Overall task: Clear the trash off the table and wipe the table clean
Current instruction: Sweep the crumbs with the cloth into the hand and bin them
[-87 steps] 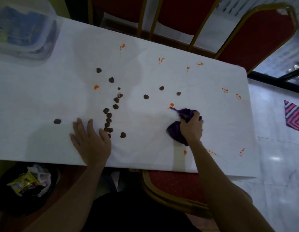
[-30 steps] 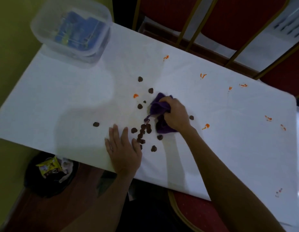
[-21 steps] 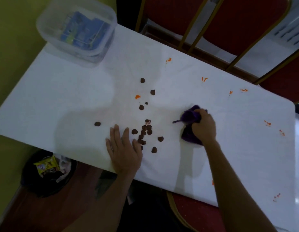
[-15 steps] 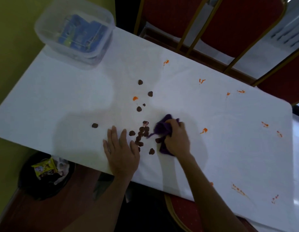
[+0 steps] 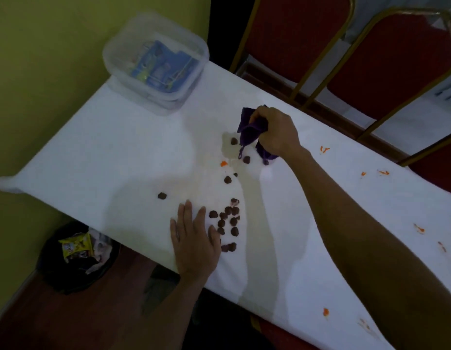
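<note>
A white table (image 5: 118,160) carries several dark brown crumbs (image 5: 228,218) and orange smears (image 5: 324,149). My right hand (image 5: 276,133) grips a bunched purple cloth (image 5: 249,130) on the far middle of the table, just above two loose crumbs (image 5: 234,141). My left hand (image 5: 193,239) lies flat, fingers straight, on the near edge, right beside the main cluster of crumbs. One crumb (image 5: 162,196) sits alone to the left of that hand.
A clear plastic box (image 5: 156,59) with blue packets stands on the far left corner. A black bin (image 5: 75,258) with wrappers sits on the floor below the near left edge. Red chairs (image 5: 396,59) with gold frames line the far side.
My right hand has carried the cloth from beside the crumb cluster near my left hand up toward the far side of the table. My left hand has stayed flat in place.
</note>
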`<state>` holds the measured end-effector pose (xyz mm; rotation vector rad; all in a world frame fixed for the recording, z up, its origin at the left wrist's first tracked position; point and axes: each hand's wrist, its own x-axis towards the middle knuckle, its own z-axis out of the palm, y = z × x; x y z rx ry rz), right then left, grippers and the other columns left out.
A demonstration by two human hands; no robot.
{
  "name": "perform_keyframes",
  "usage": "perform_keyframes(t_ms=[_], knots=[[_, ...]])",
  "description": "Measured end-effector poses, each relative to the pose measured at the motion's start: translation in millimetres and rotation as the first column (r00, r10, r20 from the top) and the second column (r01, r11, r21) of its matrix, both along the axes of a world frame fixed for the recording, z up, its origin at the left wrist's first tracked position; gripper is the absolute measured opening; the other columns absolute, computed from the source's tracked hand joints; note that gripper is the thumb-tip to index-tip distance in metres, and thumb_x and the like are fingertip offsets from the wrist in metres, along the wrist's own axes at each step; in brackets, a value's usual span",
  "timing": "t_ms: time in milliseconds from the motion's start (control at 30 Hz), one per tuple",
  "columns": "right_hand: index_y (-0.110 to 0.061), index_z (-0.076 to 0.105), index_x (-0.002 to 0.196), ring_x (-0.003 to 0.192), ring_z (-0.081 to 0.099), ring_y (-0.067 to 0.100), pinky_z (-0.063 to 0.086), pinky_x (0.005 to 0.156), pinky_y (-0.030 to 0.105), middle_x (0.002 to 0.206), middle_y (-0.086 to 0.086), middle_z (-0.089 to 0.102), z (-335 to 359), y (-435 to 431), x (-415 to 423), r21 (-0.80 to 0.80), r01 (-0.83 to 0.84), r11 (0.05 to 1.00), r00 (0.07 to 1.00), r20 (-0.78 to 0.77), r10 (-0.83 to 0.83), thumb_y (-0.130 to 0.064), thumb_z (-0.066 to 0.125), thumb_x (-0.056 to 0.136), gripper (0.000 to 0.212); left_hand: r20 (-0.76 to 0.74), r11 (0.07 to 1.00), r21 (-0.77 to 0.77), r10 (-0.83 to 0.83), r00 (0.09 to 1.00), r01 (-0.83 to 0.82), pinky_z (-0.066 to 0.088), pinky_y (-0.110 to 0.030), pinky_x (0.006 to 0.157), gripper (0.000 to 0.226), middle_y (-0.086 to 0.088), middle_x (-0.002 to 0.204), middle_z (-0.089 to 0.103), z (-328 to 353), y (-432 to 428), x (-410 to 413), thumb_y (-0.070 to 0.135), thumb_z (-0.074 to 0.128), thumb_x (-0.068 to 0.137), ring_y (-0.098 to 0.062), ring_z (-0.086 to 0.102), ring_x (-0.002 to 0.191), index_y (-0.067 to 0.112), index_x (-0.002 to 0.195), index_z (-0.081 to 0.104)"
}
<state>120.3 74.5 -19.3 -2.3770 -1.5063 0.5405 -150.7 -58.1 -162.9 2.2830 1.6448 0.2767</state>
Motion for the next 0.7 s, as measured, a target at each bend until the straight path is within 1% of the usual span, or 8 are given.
perform_keyframes(t_ms=[100,167,267,400,500,600,633,700], knots=[[-0.022,0.061,0.117,0.11,0.058,0.024,0.043,0.084,0.03,0.119,0.005,0.063,-17.3,37.1,0.7,-0.079,-0.1,0.992,0.99,0.091,0.107,0.0,0.067,0.081,0.043,-0.004,1.0,0.001,0.005,1.0,-0.005,0.018,-0.054,0.122,0.053,-0.013,0.164,0.022,0.2,0.6,0.1,0.037,0.049,0.096,-0.025,0.009,0.155,0.016,0.146,0.046],[-0.024,0.062,0.116,0.109,0.059,0.026,0.044,0.088,0.034,0.116,0.005,0.064,-33.8,47.2,0.8,-0.153,-0.141,0.978,0.977,0.138,0.163,-0.003,0.066,0.083,0.039,0.002,1.0,0.005,0.009,1.0,-0.009,0.018,-0.054,0.122,0.053,-0.013,0.164,0.023,-0.6,0.0,-0.1,0.036,0.049,0.096,-0.026,0.01,0.155,0.016,0.145,0.047],[-0.024,0.064,0.112,0.105,0.061,0.029,0.048,0.091,0.04,0.112,0.006,0.064,-53.6,43.6,-1.3,-0.251,-0.182,0.951,0.959,0.17,0.228,-0.002,0.063,0.083,0.037,-0.007,1.0,0.011,0.0,1.0,0.0,0.019,-0.054,0.122,0.052,-0.012,0.164,0.023,-0.5,1.1,0.4,0.037,0.047,0.097,-0.026,0.01,0.155,0.017,0.145,0.048],[-0.024,0.066,0.108,0.099,0.062,0.028,0.05,0.09,0.044,0.106,0.004,0.066,-55.2,11.7,-12.9,-0.271,-0.214,0.938,0.947,0.18,0.268,-0.003,0.067,0.079,0.035,-0.016,1.0,-0.012,-0.002,1.0,0.002,0.018,-0.053,0.122,0.052,-0.012,0.164,0.023,-0.6,2.0,-0.1,0.037,0.045,0.098,-0.026,0.009,0.155,0.018,0.145,0.048],[-0.024,0.066,0.103,0.097,0.061,0.025,0.049,0.086,0.044,0.102,0.002,0.065,-54.5,-29.7,-29.3,-0.282,-0.243,0.928,0.951,0.119,0.286,-0.003,0.066,0.078,0.033,-0.006,1.0,-0.005,-0.004,1.0,0.004,0.018,-0.054,0.122,0.052,-0.013,0.164,0.023,0.3,1.3,0.7,0.037,0.046,0.097,-0.026,0.009,0.155,0.017,0.145,0.047],[-0.024,0.065,0.104,0.095,0.057,0.019,0.046,0.08,0.034,0.101,-0.001,0.062,-48.0,-63.6,-38.9,-0.328,-0.337,0.883,0.933,0.012,0.361,-0.004,0.069,0.079,0.032,-0.014,1.0,0.003,-0.014,1.0,0.014,0.018,-0.054,0.122,0.052,-0.013,0.164,0.024,0.5,1.0,0.5,0.037,0.046,0.097,-0.027,0.01,0.155,0.016,0.145,0.047],[-0.023,0.066,0.105,0.094,0.056,0.018,0.045,0.077,0.032,0.101,-0.001,0.062,-43.0,-69.7,-36.1,-0.302,-0.321,0.898,0.943,-0.01,0.334,-0.003,0.069,0.078,0.035,-0.023,1.0,0.002,-0.014,1.0,0.014,0.018,-0.054,0.122,0.053,-0.013,0.164,0.024,0.4,1.6,0.2,0.037,0.045,0.098,-0.027,0.009,0.155,0.016,0.146,0.047],[-0.022,0.067,0.107,0.091,0.051,0.017,0.043,0.074,0.031,0.1,-0.002,0.058,-32.6,-78.0,-20.4,-0.218,-0.192,0.957,0.981,-0.007,0.196,0.002,0.068,0.073,0.042,-0.029,1.0,0.005,-0.008,1.0,0.009,0.017,-0.054,0.122,0.053,-0.014,0.164,0.024,-0.1,1.6,0.1,0.038,0.044,0.098,-0.027,0.009,0.155,0.016,0.146,0.046]])
